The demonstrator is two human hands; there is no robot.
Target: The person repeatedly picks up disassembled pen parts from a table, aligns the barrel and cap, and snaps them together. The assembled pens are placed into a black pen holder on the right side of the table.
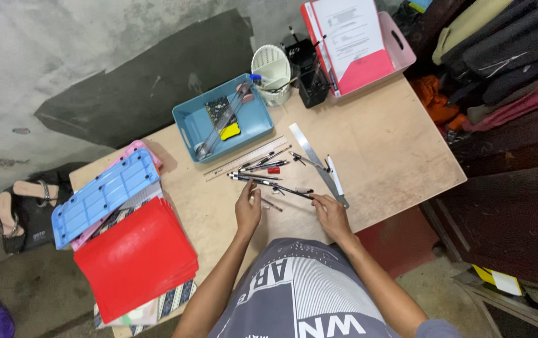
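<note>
My left hand (248, 209) and my right hand (330, 216) rest on a low wooden table (394, 144), each at one end of a long thin black pen (284, 189). The left fingers pinch it near its left part and the right fingertips close on its right tip. Just beyond lie several loose pens and pencils (266, 166), one with a red cap (273, 169). A short pencil (273, 205) lies between the hands. A wooden ruler (244, 159) sits behind the pens, while a metal ruler (311, 156) and a white pen (334, 175) are by my right hand.
A blue tray (189, 128) holds rulers and a yellow item. Behind it stand a white basket cup (271, 66), a black pen holder (311, 78) and a pink tray (400, 44) of papers. Red folders (134, 256) and an upturned blue tray (103, 194) lie left. Sandals (22, 206) sit on the floor.
</note>
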